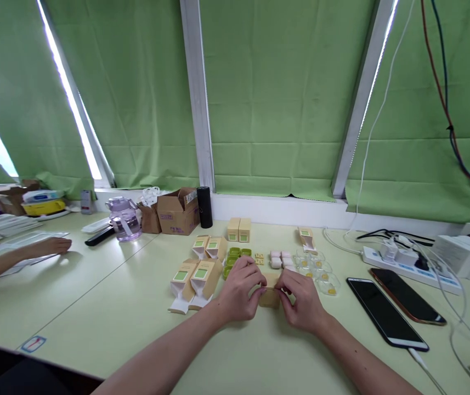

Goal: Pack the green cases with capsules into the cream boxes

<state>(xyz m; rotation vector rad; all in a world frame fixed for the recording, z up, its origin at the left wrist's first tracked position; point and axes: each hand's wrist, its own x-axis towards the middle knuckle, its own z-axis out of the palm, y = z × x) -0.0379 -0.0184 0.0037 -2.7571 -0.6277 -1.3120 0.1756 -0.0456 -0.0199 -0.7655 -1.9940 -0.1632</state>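
Between my two hands stands a small tan cardboard box (pixel 270 299), its top edge pinched from both sides. My left hand (pixel 241 291) has thumb and fingers closed on the left end of that edge. On the right end, my right hand (pixel 303 299) grips in the same way. Open tan boxes with green labels (pixel 205 278) stand left of my hands, white flaps out. Just beyond my hands are green containers (pixel 235 257), tiny yellow pieces (pixel 259 258), pale pink rolls (pixel 281 259) and clear domed cups (pixel 319 266) with yellow bits inside.
Two closed boxes (pixel 238 230) and an open one (pixel 306 239) stand farther back. Right are two phones (pixel 386 312) and a power strip (pixel 411 269) with cables. Left are a purple jug (pixel 123 219), a brown carton (pixel 177 213), a black cylinder (pixel 204 207) and another person's hand (pixel 49 247).
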